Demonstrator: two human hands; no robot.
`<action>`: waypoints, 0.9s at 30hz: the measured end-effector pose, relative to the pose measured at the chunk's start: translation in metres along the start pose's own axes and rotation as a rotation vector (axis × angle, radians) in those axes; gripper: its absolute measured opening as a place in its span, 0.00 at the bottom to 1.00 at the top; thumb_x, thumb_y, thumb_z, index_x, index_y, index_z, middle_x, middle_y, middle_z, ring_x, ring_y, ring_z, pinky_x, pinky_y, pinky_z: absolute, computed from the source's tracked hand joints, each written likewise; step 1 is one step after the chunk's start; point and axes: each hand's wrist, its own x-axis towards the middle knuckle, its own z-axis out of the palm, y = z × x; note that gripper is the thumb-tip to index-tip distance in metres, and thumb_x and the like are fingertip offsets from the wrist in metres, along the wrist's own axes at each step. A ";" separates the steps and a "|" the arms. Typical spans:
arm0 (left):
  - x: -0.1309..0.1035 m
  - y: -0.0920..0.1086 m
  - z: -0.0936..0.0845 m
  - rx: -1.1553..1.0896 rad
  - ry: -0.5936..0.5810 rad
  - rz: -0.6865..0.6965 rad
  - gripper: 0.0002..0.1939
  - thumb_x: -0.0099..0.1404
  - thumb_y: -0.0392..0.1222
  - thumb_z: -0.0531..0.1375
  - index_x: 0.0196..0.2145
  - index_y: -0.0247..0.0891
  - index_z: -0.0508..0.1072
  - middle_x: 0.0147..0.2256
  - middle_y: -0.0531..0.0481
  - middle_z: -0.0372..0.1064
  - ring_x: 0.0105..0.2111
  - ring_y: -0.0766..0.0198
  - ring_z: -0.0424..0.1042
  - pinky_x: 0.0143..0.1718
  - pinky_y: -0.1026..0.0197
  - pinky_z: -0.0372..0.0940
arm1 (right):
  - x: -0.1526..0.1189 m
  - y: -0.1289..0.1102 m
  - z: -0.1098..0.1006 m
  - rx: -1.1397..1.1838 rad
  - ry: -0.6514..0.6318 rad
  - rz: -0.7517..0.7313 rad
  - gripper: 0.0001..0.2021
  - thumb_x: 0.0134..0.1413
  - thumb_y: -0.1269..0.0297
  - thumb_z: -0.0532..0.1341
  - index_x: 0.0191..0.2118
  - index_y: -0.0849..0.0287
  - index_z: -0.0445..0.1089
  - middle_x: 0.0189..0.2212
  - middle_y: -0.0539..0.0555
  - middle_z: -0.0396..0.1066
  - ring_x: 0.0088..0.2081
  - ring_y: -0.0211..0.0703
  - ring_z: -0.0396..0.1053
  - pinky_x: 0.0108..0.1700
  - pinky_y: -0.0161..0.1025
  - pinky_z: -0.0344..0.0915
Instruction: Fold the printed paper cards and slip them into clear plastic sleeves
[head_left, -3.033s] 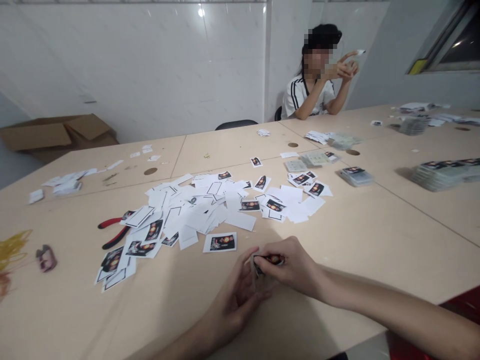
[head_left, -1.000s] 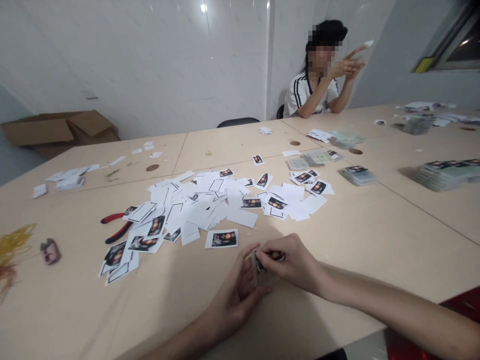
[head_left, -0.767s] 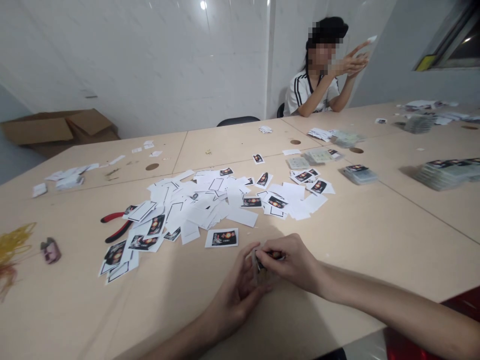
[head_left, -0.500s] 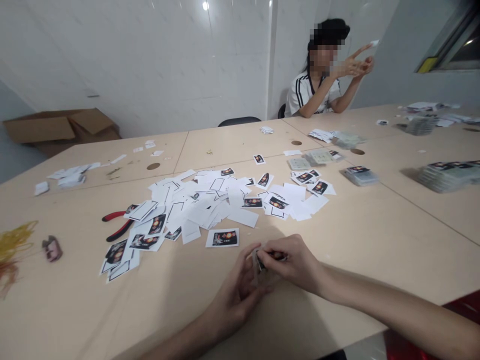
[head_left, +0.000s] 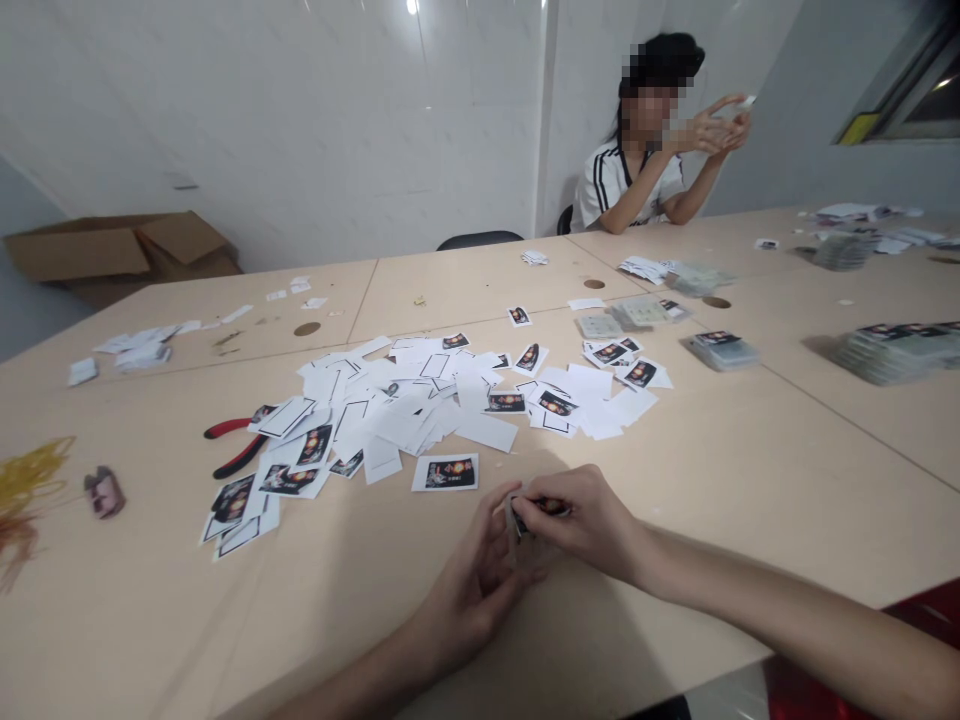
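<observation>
Low over the table, my left hand [head_left: 480, 590] is closed round the edges of a small clear plastic case [head_left: 527, 552], its fingers at the far side and its thumb at the near side. My right hand [head_left: 592, 520] is over the same case, with thumb and fingers closed on a dark printed card [head_left: 517, 522] at its top. Much of the card and case is hidden under the right hand. Just beyond my hands, a white-bordered black card [head_left: 447, 473] lies flat by itself.
A loose heap of printed cards [head_left: 405, 420] covers the middle. Red-handled pliers [head_left: 238, 460] touch its left side. Yellow bands [head_left: 34, 475] lie far left. Stacked plastic cases [head_left: 892, 355] stand on the right. Across the table, a co-worker [head_left: 637, 180] holds something small and white.
My hands stay almost in place, with the right fingers shifting only slightly on the card. Across the table, the co-worker's raised fingers have come down and closer together.
</observation>
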 end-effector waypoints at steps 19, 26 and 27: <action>0.001 0.000 0.001 0.040 0.004 -0.003 0.29 0.58 0.32 0.55 0.54 0.47 0.48 0.55 0.43 0.49 0.55 0.54 0.50 0.53 0.52 0.53 | 0.001 -0.004 0.000 -0.048 0.016 0.068 0.10 0.49 0.71 0.52 0.21 0.62 0.66 0.14 0.46 0.63 0.17 0.28 0.55 0.21 0.27 0.50; 0.001 -0.001 0.002 0.016 0.025 -0.007 0.29 0.58 0.32 0.55 0.53 0.49 0.48 0.55 0.45 0.50 0.55 0.55 0.51 0.53 0.52 0.53 | 0.002 -0.003 0.000 -0.038 0.013 0.062 0.09 0.48 0.70 0.53 0.22 0.62 0.68 0.16 0.47 0.65 0.18 0.28 0.57 0.21 0.27 0.51; 0.001 -0.001 0.002 0.020 0.022 -0.010 0.29 0.58 0.32 0.55 0.53 0.48 0.48 0.55 0.45 0.50 0.55 0.55 0.51 0.53 0.52 0.53 | 0.002 -0.003 0.000 -0.026 0.011 0.059 0.09 0.48 0.70 0.53 0.23 0.62 0.68 0.16 0.47 0.65 0.18 0.29 0.57 0.21 0.27 0.52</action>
